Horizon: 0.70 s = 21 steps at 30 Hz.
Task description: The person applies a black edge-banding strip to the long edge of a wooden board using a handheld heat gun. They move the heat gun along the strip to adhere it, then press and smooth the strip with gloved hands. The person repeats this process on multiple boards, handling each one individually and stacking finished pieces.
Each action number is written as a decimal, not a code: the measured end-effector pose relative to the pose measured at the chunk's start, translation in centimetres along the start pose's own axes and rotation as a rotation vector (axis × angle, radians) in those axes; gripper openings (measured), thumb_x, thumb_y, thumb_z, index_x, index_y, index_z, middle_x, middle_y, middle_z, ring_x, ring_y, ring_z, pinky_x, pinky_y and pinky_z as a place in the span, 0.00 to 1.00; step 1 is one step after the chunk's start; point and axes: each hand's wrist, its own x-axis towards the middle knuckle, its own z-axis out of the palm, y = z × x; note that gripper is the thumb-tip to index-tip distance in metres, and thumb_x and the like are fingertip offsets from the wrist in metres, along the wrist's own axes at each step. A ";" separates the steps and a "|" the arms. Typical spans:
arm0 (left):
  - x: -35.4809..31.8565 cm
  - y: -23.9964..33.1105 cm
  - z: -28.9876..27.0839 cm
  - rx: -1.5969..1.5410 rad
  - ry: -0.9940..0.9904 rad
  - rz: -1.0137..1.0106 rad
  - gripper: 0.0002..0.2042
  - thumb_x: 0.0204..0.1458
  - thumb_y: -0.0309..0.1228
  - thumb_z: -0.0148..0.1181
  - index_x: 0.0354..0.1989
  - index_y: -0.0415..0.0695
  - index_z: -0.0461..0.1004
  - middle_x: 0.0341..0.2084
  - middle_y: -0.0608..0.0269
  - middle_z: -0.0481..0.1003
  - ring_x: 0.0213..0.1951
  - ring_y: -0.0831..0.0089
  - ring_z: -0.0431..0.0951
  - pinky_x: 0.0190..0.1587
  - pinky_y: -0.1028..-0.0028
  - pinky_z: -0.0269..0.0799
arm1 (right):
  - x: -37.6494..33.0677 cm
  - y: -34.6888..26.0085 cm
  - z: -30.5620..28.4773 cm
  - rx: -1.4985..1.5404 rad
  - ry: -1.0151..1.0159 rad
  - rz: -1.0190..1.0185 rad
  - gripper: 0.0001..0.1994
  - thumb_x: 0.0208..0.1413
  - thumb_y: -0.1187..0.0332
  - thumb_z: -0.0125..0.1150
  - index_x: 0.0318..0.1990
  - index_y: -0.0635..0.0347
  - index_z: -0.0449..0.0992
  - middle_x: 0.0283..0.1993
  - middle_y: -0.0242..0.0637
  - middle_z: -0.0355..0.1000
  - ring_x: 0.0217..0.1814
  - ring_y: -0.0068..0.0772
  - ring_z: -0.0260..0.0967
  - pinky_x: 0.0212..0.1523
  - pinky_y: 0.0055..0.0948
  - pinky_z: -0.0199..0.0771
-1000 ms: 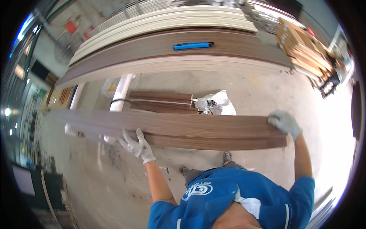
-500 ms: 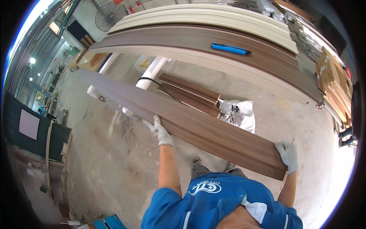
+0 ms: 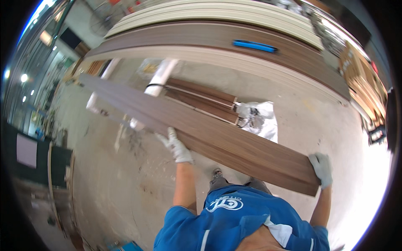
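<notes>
Glare bleaches the floor [image 3: 354,180] at right, lamps [image 3: 24,78] shine at left, and slight blur softens the dark-rimmed, bowed view.

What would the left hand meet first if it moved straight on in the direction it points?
The long brown board, probably at once: the left hand is at its near edge, pointing up and left in the picture. It might instead slide underneath; depth is unclear.

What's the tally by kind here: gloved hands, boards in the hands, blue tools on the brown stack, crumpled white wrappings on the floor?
Gloved hands: 2
Brown board in the hands: 1
Blue tool on the stack: 1
Crumpled white wrapping: 1
Total: 5
</notes>
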 end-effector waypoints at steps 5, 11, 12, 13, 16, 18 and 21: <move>-1.8 1.3 2.0 -0.017 -0.007 0.050 0.44 0.65 0.39 0.60 0.82 0.48 0.36 0.77 0.53 0.52 0.71 0.56 0.62 0.73 0.58 0.60 | 1.3 0.2 -1.1 0.042 -0.066 -0.030 0.20 0.61 0.46 0.60 0.38 0.51 0.88 0.34 0.44 0.82 0.37 0.50 0.81 0.41 0.42 0.79; -11.9 1.4 5.1 0.203 0.080 0.033 0.44 0.65 0.42 0.61 0.82 0.51 0.38 0.76 0.52 0.55 0.70 0.55 0.64 0.72 0.59 0.63 | 5.3 6.1 -8.1 0.291 -0.080 -0.322 0.18 0.64 0.50 0.63 0.42 0.55 0.87 0.37 0.39 0.84 0.38 0.37 0.82 0.41 0.35 0.79; -14.1 1.5 6.0 0.205 0.066 0.030 0.44 0.65 0.42 0.60 0.82 0.51 0.38 0.76 0.53 0.55 0.71 0.55 0.63 0.71 0.59 0.63 | 6.0 7.6 -9.9 0.403 -0.059 -0.317 0.18 0.65 0.52 0.63 0.42 0.57 0.87 0.36 0.38 0.84 0.38 0.33 0.82 0.41 0.33 0.79; -16.5 1.6 6.7 0.209 0.054 0.024 0.43 0.65 0.43 0.60 0.82 0.51 0.38 0.76 0.53 0.55 0.71 0.55 0.63 0.71 0.59 0.63 | 6.8 9.1 -11.7 0.498 -0.044 -0.307 0.18 0.66 0.53 0.63 0.41 0.60 0.87 0.36 0.37 0.85 0.37 0.30 0.82 0.40 0.31 0.79; -23.5 1.4 8.5 0.114 0.053 -0.073 0.43 0.66 0.44 0.60 0.82 0.50 0.39 0.76 0.53 0.56 0.71 0.56 0.63 0.71 0.60 0.63 | 10.5 13.8 -18.0 0.889 -0.015 -0.449 0.19 0.69 0.55 0.61 0.41 0.65 0.84 0.33 0.33 0.81 0.35 0.23 0.76 0.38 0.25 0.76; -26.8 0.8 9.4 0.031 0.033 -0.120 0.43 0.66 0.45 0.60 0.81 0.49 0.39 0.75 0.54 0.56 0.71 0.57 0.63 0.71 0.60 0.64 | 13.5 15.9 -21.1 0.882 0.128 -0.519 0.19 0.71 0.54 0.57 0.43 0.64 0.82 0.32 0.33 0.79 0.33 0.23 0.75 0.36 0.24 0.75; -29.9 -0.3 9.5 -0.008 -0.015 -0.120 0.44 0.66 0.46 0.61 0.81 0.46 0.39 0.75 0.54 0.57 0.70 0.58 0.63 0.70 0.61 0.64 | 18.0 18.1 -23.8 0.856 0.242 -0.466 0.18 0.73 0.54 0.53 0.47 0.61 0.80 0.33 0.33 0.78 0.33 0.23 0.76 0.35 0.24 0.75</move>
